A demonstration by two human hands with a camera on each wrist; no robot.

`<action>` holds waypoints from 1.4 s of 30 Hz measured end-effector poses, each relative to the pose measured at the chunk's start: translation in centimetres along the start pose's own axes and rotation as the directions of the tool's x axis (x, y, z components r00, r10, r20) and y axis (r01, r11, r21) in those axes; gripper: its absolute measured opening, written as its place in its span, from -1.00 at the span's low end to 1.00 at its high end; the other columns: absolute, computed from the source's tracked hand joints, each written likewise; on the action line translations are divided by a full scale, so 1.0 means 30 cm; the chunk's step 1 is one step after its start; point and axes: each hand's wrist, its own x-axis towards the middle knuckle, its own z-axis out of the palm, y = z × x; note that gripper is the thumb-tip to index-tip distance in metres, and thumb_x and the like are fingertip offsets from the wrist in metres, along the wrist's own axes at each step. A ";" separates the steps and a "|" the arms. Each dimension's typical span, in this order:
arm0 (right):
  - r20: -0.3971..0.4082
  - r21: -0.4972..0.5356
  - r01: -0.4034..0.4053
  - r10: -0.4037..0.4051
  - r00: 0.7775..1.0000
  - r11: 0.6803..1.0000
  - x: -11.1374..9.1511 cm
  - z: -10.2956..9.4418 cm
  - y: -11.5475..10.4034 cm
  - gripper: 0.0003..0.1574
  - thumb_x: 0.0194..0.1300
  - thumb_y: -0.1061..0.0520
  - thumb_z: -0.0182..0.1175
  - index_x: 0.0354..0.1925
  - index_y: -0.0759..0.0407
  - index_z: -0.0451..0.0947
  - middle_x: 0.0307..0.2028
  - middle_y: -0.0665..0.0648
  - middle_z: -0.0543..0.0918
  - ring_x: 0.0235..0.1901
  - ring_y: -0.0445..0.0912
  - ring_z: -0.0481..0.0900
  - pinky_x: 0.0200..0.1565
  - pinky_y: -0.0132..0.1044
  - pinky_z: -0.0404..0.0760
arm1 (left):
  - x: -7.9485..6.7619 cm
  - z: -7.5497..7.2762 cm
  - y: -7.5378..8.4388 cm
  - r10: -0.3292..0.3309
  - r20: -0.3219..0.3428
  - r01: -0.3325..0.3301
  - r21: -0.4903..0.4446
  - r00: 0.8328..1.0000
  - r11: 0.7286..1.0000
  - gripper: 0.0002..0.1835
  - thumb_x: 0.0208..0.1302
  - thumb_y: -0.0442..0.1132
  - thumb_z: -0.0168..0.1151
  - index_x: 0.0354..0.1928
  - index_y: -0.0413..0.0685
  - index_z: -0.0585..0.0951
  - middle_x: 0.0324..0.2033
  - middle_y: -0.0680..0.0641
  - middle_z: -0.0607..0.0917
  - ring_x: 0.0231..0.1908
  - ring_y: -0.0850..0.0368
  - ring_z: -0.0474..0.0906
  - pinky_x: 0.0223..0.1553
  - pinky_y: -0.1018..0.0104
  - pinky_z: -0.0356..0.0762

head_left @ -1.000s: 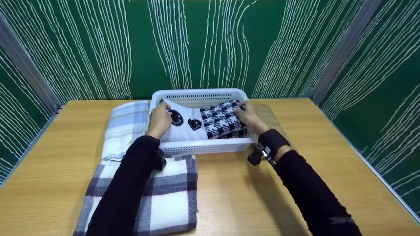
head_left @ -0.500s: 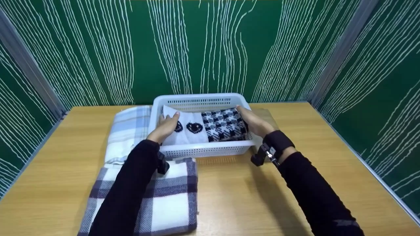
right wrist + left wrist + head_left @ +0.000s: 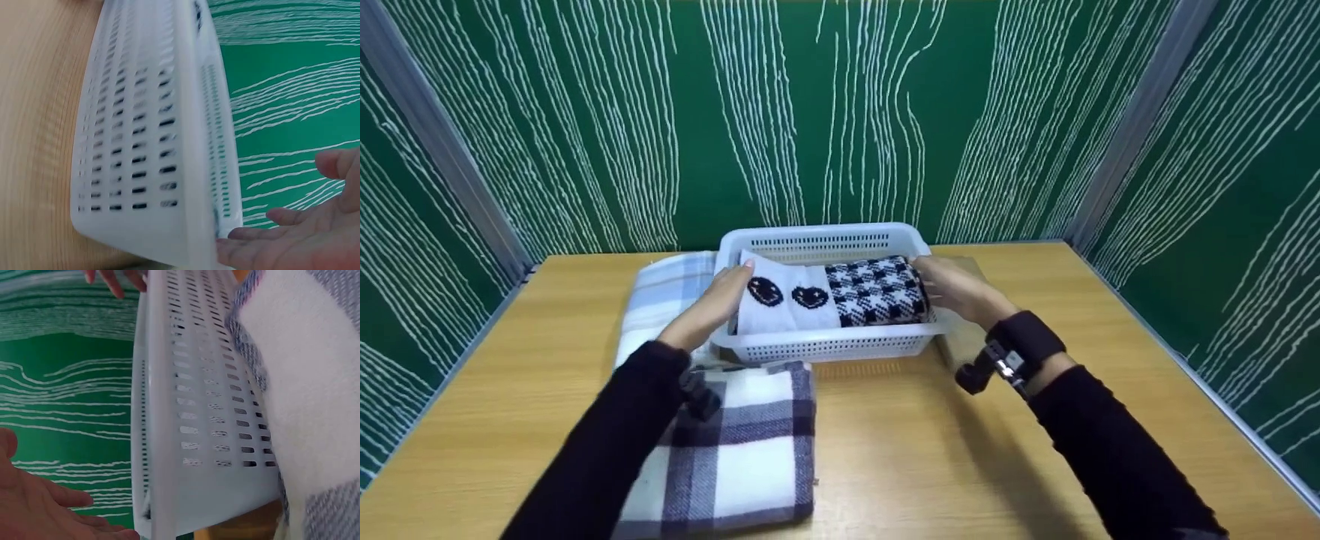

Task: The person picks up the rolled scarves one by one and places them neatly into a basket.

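A white plastic basket (image 3: pixel 840 349) with slotted walls holds a folded knitted cloth (image 3: pixel 765 315), part white with black eye-like spots, part black-and-white houndstooth. My left hand (image 3: pixel 711 304) is at the basket's left end, its fingers straight and reaching over the rim. The left wrist view shows that hand (image 3: pixel 53 506) relaxed, pinching nothing. At the opposite end, my right hand (image 3: pixel 958 289) lies by the right rim, beside the houndstooth part. Its fingers look extended in the right wrist view, where the hand (image 3: pixel 304 225) is close to the rim. Whether fingertips touch the cloth cannot be told.
A blue-and-white plaid cloth (image 3: pixel 660 289) lies folded left of the basket. In front of it is a folded purple-grey and white checked blanket (image 3: pixel 754 465). A tan flat item (image 3: pixel 960 346) sticks out at the basket's right. Green walls enclose the wooden table (image 3: pixel 915 465).
Both hands have released the knitted cloth and moved outward, the left one leftward, the right one rightward. The cloth now lies flatter in the basket. The head view has shifted slightly.
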 end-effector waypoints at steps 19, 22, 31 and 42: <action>0.035 0.146 0.019 -0.025 0.999 0.989 -0.238 0.126 0.022 -0.43 0.47 0.28 -0.23 0.39 0.35 0.05 0.29 0.43 0.26 0.22 0.22 0.34 0.23 -0.06 0.34 | -0.396 -0.186 -0.234 -0.055 -0.075 0.050 -0.071 0.996 0.996 -0.26 0.52 0.08 -0.43 0.43 -0.38 -0.25 0.42 -0.40 -0.27 0.40 -0.27 -0.42 0.36 -0.12 -0.39; 0.101 0.135 0.027 -0.040 0.994 0.990 -0.259 0.159 0.067 -0.43 0.44 0.30 -0.21 0.36 0.39 0.06 0.27 0.46 0.26 0.16 0.17 0.41 0.20 -0.05 0.37 | -0.442 -0.206 -0.296 -0.129 -0.064 0.128 -0.017 0.990 0.992 -0.19 0.51 0.12 -0.40 0.40 -0.46 -0.29 0.39 -0.46 -0.30 0.37 -0.35 -0.43 0.33 -0.19 -0.39; 0.249 0.154 -0.086 0.045 0.967 0.984 -0.253 0.290 0.209 -0.32 0.39 0.26 -0.05 0.35 0.51 -0.04 0.14 0.48 0.39 0.05 0.22 0.50 0.15 -0.01 0.43 | -0.493 -0.220 -0.490 -0.370 -0.007 0.368 -0.106 0.929 0.924 0.08 0.32 0.43 -0.44 0.38 -0.54 -0.19 0.25 -0.61 0.02 0.17 -0.48 0.15 -0.06 -0.30 0.44; 0.388 0.351 -0.296 0.149 0.909 0.888 -0.197 0.477 0.300 -0.65 0.38 0.16 0.00 0.02 0.38 0.30 0.05 0.46 0.46 0.05 0.23 0.49 0.18 0.03 0.39 | -0.464 -0.238 -0.654 -0.407 0.112 0.416 -0.409 0.906 0.812 -0.15 0.26 0.32 0.06 0.20 -0.36 0.34 -0.12 -0.19 0.60 -0.13 -0.04 0.57 -0.09 0.00 0.57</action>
